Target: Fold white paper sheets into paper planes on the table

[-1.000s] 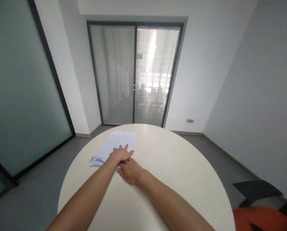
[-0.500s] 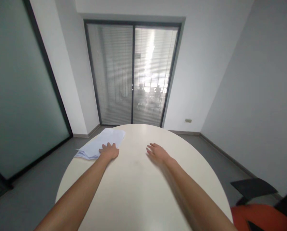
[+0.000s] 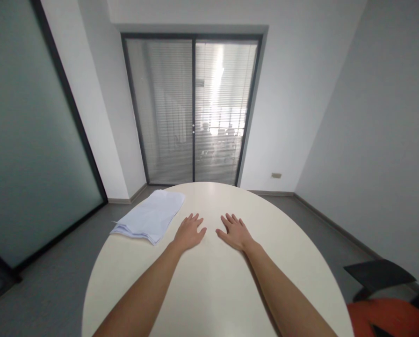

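The left hand (image 3: 189, 233) and right hand (image 3: 234, 232) are lying palm-down, fingers slightly spread, holding nothing; the papers (image 3: 150, 211) are sitting at ten o'clock on the table (image 3: 198, 295), nearing its rim, so a leftward nudge could be tipping them off, their uneven layers slipping apart

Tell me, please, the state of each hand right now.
Left hand: open, palm down, holding nothing, beside the papers.
Right hand: open, palm down, holding nothing.
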{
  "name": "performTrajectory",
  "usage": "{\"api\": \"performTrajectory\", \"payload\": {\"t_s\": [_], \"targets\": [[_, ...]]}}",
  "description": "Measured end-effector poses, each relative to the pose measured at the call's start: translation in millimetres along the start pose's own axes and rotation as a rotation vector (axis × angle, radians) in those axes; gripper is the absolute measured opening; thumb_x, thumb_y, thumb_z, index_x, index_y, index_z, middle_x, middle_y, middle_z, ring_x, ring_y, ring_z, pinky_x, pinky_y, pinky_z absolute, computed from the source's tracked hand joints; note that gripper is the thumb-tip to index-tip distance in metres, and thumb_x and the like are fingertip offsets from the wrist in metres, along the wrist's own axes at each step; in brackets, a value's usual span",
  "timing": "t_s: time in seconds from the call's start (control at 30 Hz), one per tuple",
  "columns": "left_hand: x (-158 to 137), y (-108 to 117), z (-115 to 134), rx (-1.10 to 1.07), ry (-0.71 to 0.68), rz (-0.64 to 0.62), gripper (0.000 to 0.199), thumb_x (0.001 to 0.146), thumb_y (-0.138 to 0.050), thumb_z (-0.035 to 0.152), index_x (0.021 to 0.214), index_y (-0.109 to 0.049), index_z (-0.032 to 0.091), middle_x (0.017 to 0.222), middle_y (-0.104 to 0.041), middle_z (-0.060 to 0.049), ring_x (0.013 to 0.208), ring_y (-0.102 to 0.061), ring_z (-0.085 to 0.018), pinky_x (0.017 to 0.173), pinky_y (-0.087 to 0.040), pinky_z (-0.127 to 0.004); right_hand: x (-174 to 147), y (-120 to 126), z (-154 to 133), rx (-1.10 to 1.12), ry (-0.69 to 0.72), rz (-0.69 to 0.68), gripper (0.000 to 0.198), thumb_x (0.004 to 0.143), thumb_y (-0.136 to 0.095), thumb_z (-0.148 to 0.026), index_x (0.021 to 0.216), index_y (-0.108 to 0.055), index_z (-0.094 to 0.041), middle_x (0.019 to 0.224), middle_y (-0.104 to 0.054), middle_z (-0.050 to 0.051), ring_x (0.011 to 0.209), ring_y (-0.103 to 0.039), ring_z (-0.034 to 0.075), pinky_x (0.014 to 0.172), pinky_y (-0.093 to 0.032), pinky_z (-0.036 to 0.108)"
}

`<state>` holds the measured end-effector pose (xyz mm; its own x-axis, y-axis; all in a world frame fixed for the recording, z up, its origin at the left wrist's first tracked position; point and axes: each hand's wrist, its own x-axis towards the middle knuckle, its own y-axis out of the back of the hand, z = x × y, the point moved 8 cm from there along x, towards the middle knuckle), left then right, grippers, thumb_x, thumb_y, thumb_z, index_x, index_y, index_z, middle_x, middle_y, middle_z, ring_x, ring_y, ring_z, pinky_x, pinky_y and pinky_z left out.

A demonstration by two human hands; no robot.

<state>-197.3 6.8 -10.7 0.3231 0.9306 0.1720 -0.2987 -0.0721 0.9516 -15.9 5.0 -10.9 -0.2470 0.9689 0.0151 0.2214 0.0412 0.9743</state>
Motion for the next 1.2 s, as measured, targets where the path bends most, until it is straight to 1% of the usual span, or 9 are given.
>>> {"api": "performTrajectory", "payload": {"t_s": [0.2, 0.37, 0.6, 1.2], "targets": [[2.1, -4.5, 1.6, 0.024, -0.003, -0.008, 0.06, 0.096, -0.037, 0.054, 0.147, -0.043, 0.023, 0.159, -0.031, -0.009, 0.148, -0.023, -0.031, 0.12, -0.017, -0.047, -0.7, -1.9, 0.8, -0.015, -0.007, -0.023, 0.086, 0.09, -0.032, -0.071, 0.157, -0.022, -0.018, 0.164, -0.014, 0.012, 0.151, -0.007, 0.032, 0.119, -0.006, 0.049], [2.3, -4.8, 2.5, 0.014, -0.024, 0.001, 0.06, 0.096, -0.037, 0.053, 0.147, -0.044, 0.022, 0.158, -0.033, -0.011, 0.148, -0.024, -0.032, 0.12, -0.019, -0.047, 0.4, -2.8, 2.6, -0.006, 0.004, 0.0, 0.085, 0.09, -0.032, -0.071, 0.156, -0.026, -0.017, 0.164, -0.017, 0.013, 0.151, -0.01, 0.033, 0.119, -0.008, 0.049], [1.1, -3.5, 2.2, 0.022, 0.0, -0.035, 0.059, 0.096, -0.036, 0.053, 0.147, -0.043, 0.023, 0.16, -0.031, -0.009, 0.149, -0.022, -0.03, 0.12, -0.018, -0.047, 1.5, -4.2, 3.0, -0.011, 0.003, -0.012, 0.084, 0.091, -0.033, -0.07, 0.156, -0.026, -0.017, 0.164, -0.016, 0.012, 0.151, -0.009, 0.033, 0.118, -0.008, 0.049], [1.3, -4.4, -0.4, 0.001, -0.005, -0.019, 0.06, 0.096, -0.037, 0.055, 0.146, -0.045, 0.023, 0.159, -0.032, -0.008, 0.148, -0.023, -0.03, 0.12, -0.018, -0.046, 0.7, -3.7, 2.9, 0.002, 0.009, -0.001, 0.084, 0.091, -0.032, -0.07, 0.156, -0.027, -0.018, 0.164, -0.017, 0.012, 0.151, -0.009, 0.034, 0.119, -0.008, 0.049]]}}
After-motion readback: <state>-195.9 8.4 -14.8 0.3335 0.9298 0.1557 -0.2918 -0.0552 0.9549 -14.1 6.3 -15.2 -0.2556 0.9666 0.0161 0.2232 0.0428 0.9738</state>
